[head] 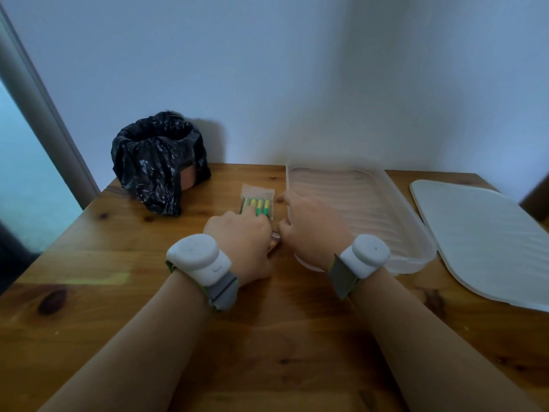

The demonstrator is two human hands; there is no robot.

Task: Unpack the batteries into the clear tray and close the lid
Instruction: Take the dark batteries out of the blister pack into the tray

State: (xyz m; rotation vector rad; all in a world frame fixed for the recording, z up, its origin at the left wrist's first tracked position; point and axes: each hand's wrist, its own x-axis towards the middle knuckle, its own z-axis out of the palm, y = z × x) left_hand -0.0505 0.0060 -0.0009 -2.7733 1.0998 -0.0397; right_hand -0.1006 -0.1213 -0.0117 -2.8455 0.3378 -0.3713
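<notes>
A clear pack of green and yellow batteries (257, 205) lies flat on the wooden table (118, 292), just left of the clear tray (371, 203). My left hand (240, 242) rests over the pack's near end, fingers curled down on it. My right hand (312, 230) is at the pack's right edge, its index finger stretched out along the tray's left rim, fingers apart. Something small and reddish (274, 242) shows between the two hands; I cannot tell what it is. The tray is empty. Its white lid (487, 242) lies apart on the table to the right.
A small bin lined with a black bag (157, 162) stands at the table's back left corner. The wall runs close behind the table. White wrist bands sit on both wrists. A dark object pokes in at the far right edge.
</notes>
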